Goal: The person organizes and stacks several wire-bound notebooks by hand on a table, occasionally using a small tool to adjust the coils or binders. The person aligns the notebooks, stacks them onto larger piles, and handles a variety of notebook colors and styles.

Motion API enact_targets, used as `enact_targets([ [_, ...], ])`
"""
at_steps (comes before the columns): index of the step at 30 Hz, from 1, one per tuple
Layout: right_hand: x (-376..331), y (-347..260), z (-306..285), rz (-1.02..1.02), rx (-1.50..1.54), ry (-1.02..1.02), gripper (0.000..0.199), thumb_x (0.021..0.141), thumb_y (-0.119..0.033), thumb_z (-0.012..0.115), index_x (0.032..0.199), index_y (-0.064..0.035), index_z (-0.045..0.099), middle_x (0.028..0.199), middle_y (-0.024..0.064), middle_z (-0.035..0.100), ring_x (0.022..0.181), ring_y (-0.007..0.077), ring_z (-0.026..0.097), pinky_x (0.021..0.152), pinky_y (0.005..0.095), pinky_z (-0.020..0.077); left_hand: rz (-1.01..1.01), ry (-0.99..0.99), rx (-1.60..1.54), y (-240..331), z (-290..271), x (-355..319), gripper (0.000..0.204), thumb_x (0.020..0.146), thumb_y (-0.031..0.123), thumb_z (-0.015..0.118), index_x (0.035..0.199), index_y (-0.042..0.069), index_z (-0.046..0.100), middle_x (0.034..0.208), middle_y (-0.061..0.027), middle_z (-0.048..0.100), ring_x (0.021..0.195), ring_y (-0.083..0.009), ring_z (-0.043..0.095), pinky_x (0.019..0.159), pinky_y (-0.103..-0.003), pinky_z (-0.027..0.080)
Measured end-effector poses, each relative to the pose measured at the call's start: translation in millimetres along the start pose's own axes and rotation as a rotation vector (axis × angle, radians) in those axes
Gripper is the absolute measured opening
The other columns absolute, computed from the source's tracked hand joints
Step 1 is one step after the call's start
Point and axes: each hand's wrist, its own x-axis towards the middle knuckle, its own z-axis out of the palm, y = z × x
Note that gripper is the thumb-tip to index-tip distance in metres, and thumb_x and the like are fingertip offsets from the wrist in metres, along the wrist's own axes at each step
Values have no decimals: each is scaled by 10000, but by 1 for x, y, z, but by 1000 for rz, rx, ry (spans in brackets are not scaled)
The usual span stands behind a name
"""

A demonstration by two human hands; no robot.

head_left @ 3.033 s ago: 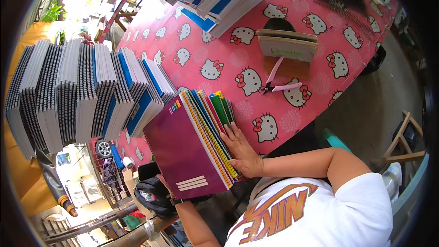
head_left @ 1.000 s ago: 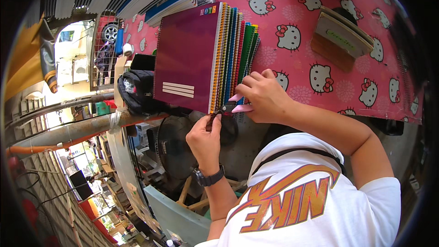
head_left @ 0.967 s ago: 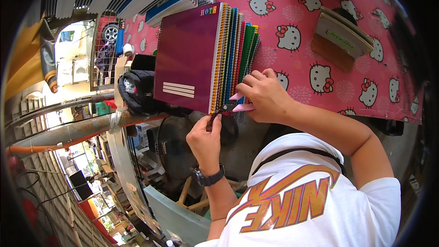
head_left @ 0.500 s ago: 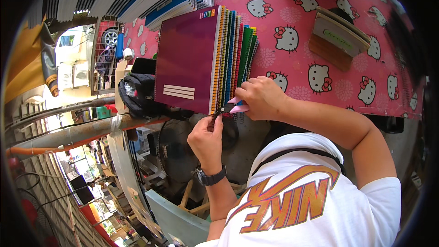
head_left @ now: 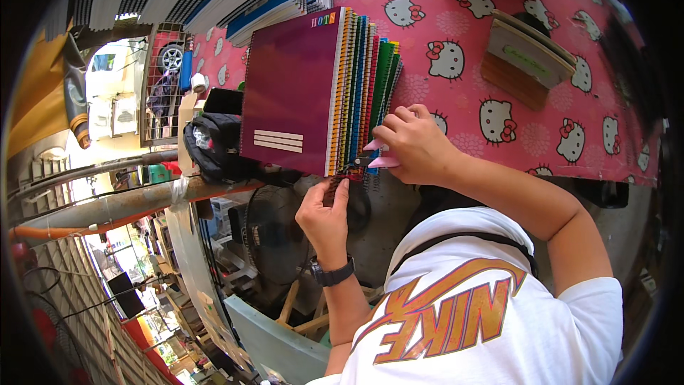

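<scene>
At frame centre, the right hand (head_left: 413,146) pinches pink-handled pliers (head_left: 377,162) at the spiral notebook stack (head_left: 320,93) on the pink surface (head_left: 570,135); the left hand (head_left: 324,217) pinches the wire end (black fan (head_left: 274,232) below).

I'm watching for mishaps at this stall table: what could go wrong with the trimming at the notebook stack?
The left hand pinches the spiral wire end close to the pink-handled cutters in the right hand, so a finger might get nipped. The stack of spiral notebooks overhangs the pink tablecloth's edge and may slide off.
</scene>
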Motion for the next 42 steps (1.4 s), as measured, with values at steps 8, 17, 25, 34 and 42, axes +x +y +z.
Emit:
enact_targets([
  [8,4,-8,-1,-43,-45,-28,344,652,-313,726,883,-91,601,832,56,566,875,224,543,747,393,383,49,43,23,-4,3,-2,160,757,102,717,828,-24,650,731,-92,638,605,-161,600,575,-260,481],
  [17,6,-9,-8,-52,-77,-18,360,626,-286,738,890,-82,601,839,59,568,886,227,544,767,397,391,13,59,-22,-9,5,-2,163,749,90,726,822,-33,648,709,-81,638,583,-118,582,562,-246,471],
  [25,9,-12,-1,-61,-69,-61,321,678,-316,713,850,-76,585,786,59,561,812,233,560,734,368,398,13,60,-29,0,6,-3,153,744,69,724,818,-38,644,700,-72,631,580,-112,583,560,-241,471],
  [34,16,-8,-10,192,246,-452,269,722,-342,679,766,-85,615,704,99,612,704,307,625,639,410,471,-83,70,-126,-6,8,-4,177,768,99,721,831,-46,641,707,-54,640,578,-81,556,558,-232,469],
  [42,4,5,-6,-51,-69,-15,335,709,-367,685,865,-80,609,845,56,588,881,231,546,748,380,376,-312,-17,-335,-14,12,-6,245,784,157,727,884,-53,648,724,-55,632,607,-87,544,572,-223,459],
])
